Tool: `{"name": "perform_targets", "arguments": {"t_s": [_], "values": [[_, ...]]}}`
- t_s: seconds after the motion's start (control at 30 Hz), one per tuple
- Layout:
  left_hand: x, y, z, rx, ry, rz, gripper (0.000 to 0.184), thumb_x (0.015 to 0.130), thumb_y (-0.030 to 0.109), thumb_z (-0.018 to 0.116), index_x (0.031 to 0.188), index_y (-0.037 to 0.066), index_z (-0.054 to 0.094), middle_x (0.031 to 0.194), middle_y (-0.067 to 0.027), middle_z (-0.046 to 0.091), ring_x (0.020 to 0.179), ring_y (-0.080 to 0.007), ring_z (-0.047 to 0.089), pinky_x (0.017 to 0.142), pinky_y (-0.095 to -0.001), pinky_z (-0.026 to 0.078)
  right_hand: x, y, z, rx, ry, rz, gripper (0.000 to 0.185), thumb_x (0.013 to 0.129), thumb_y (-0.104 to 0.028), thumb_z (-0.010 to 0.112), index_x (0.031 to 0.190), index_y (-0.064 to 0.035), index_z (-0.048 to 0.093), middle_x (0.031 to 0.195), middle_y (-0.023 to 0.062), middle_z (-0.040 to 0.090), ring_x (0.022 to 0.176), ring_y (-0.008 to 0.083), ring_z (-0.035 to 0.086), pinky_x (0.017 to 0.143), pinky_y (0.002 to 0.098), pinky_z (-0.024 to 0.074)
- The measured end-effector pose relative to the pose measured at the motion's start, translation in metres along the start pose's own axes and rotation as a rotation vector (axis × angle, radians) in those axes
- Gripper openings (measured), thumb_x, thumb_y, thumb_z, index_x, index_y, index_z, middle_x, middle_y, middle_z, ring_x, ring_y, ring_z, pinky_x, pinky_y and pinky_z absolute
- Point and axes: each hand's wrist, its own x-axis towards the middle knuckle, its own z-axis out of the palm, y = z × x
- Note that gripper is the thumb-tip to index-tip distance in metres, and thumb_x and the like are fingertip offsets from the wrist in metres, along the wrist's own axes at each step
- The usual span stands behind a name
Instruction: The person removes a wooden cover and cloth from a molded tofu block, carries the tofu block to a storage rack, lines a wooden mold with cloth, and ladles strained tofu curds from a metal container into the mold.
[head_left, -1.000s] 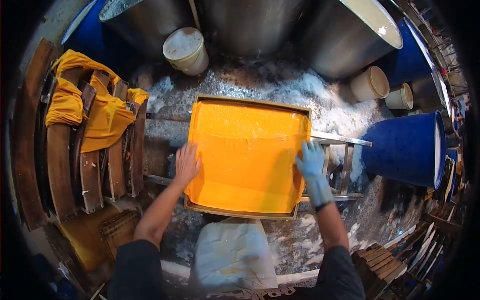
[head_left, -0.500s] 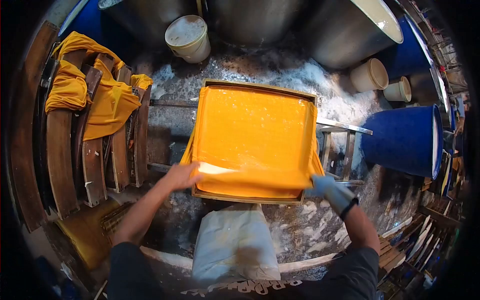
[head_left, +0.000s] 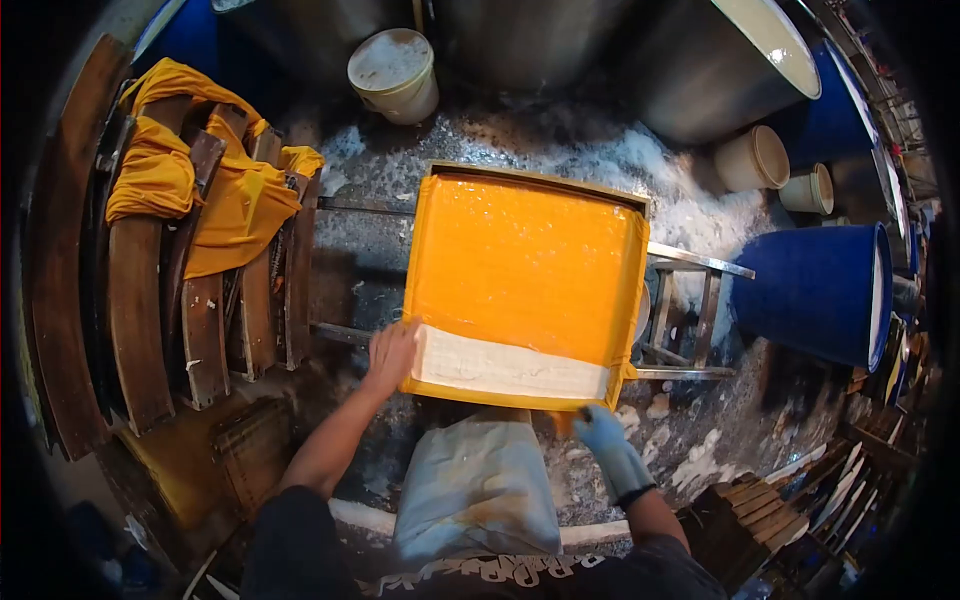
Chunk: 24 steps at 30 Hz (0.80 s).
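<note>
A shallow wooden tray [head_left: 540, 178] lined with yellow cloth [head_left: 525, 270] lies in front of me. The cloth covers most of its filling, and a smooth white layer [head_left: 510, 366] shows as a strip along the near side. At the near left corner, my bare left hand [head_left: 394, 357] has its fingers bent over the cloth edge. My right hand [head_left: 603, 437], in a light blue glove, is just below the tray's near edge with its fingers closed. A smeared bit of yellow cloth hangs beside those fingers.
A metal stand [head_left: 700, 315] supports the tray. Wooden frames [head_left: 150, 320] draped with yellow cloth stand at left. A white bucket [head_left: 400, 85], large metal vats [head_left: 720, 70], a blue barrel [head_left: 815, 290] and small tubs [head_left: 752, 160] surround the wet floor. Stacked wooden boards [head_left: 750, 525] lie at lower right.
The near flap of cloth, stretched between both hands before, has come off the white strip. My right hand has moved left and toward me; the left stays at the left edge.
</note>
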Motion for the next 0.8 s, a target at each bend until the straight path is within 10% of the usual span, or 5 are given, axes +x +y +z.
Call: {"name": "perform_targets", "arguments": {"t_s": [0.2,0.4,0.6,0.8], "values": [[0.064,-0.016,0.03,0.114,-0.334,-0.063,0.022,0.092,0.017,0.053,0.112,0.009,0.058,0.079,-0.0142,0.069,0.077,-0.0348,0.069,0.069,-0.0511,0.051,0.071,-0.141,0.078,0.578,-0.294,-0.014,0.039,0.089,-0.029,0.068,0.115,-0.0003,0.064,0.095,0.0107,0.071,0.084,0.0172,0.066,0.078,0.0312,0.0542],[0.039,0.007,-0.019,-0.727,-0.132,-0.421,0.018,0.104,0.021,0.045,0.104,0.004,0.052,0.079,-0.0138,0.069,0.07,-0.0268,0.071,0.065,-0.0379,0.056,0.114,-0.258,0.051,1.22,-0.704,0.233,0.04,0.094,-0.045,0.063,0.109,-0.0076,0.064,0.088,0.0054,0.068,0.073,0.0135,0.064,0.061,0.0275,0.0514],[0.029,0.012,-0.032,-0.796,0.432,-0.422,0.019,0.105,0.018,0.046,0.111,0.002,0.053,0.1,-0.0128,0.064,0.084,-0.0206,0.069,0.074,-0.0328,0.055,0.176,-0.155,-0.023,2.007,0.056,0.228,0.039,0.096,-0.05,0.055,0.105,-0.0131,0.063,0.081,0.0051,0.067,0.057,0.0171,0.062,0.048,0.0254,0.0517],[0.103,0.027,-0.089,-0.904,0.67,-0.365,0.019,0.104,0.014,0.049,0.111,-0.004,0.053,0.105,-0.0084,0.059,0.099,-0.0155,0.057,0.087,-0.029,0.046,0.138,-0.062,-0.215,1.707,0.215,0.217,0.035,0.102,-0.04,0.048,0.114,-0.01,0.063,0.095,0.006,0.07,0.07,0.0175,0.067,0.053,0.0322,0.0537]]}}
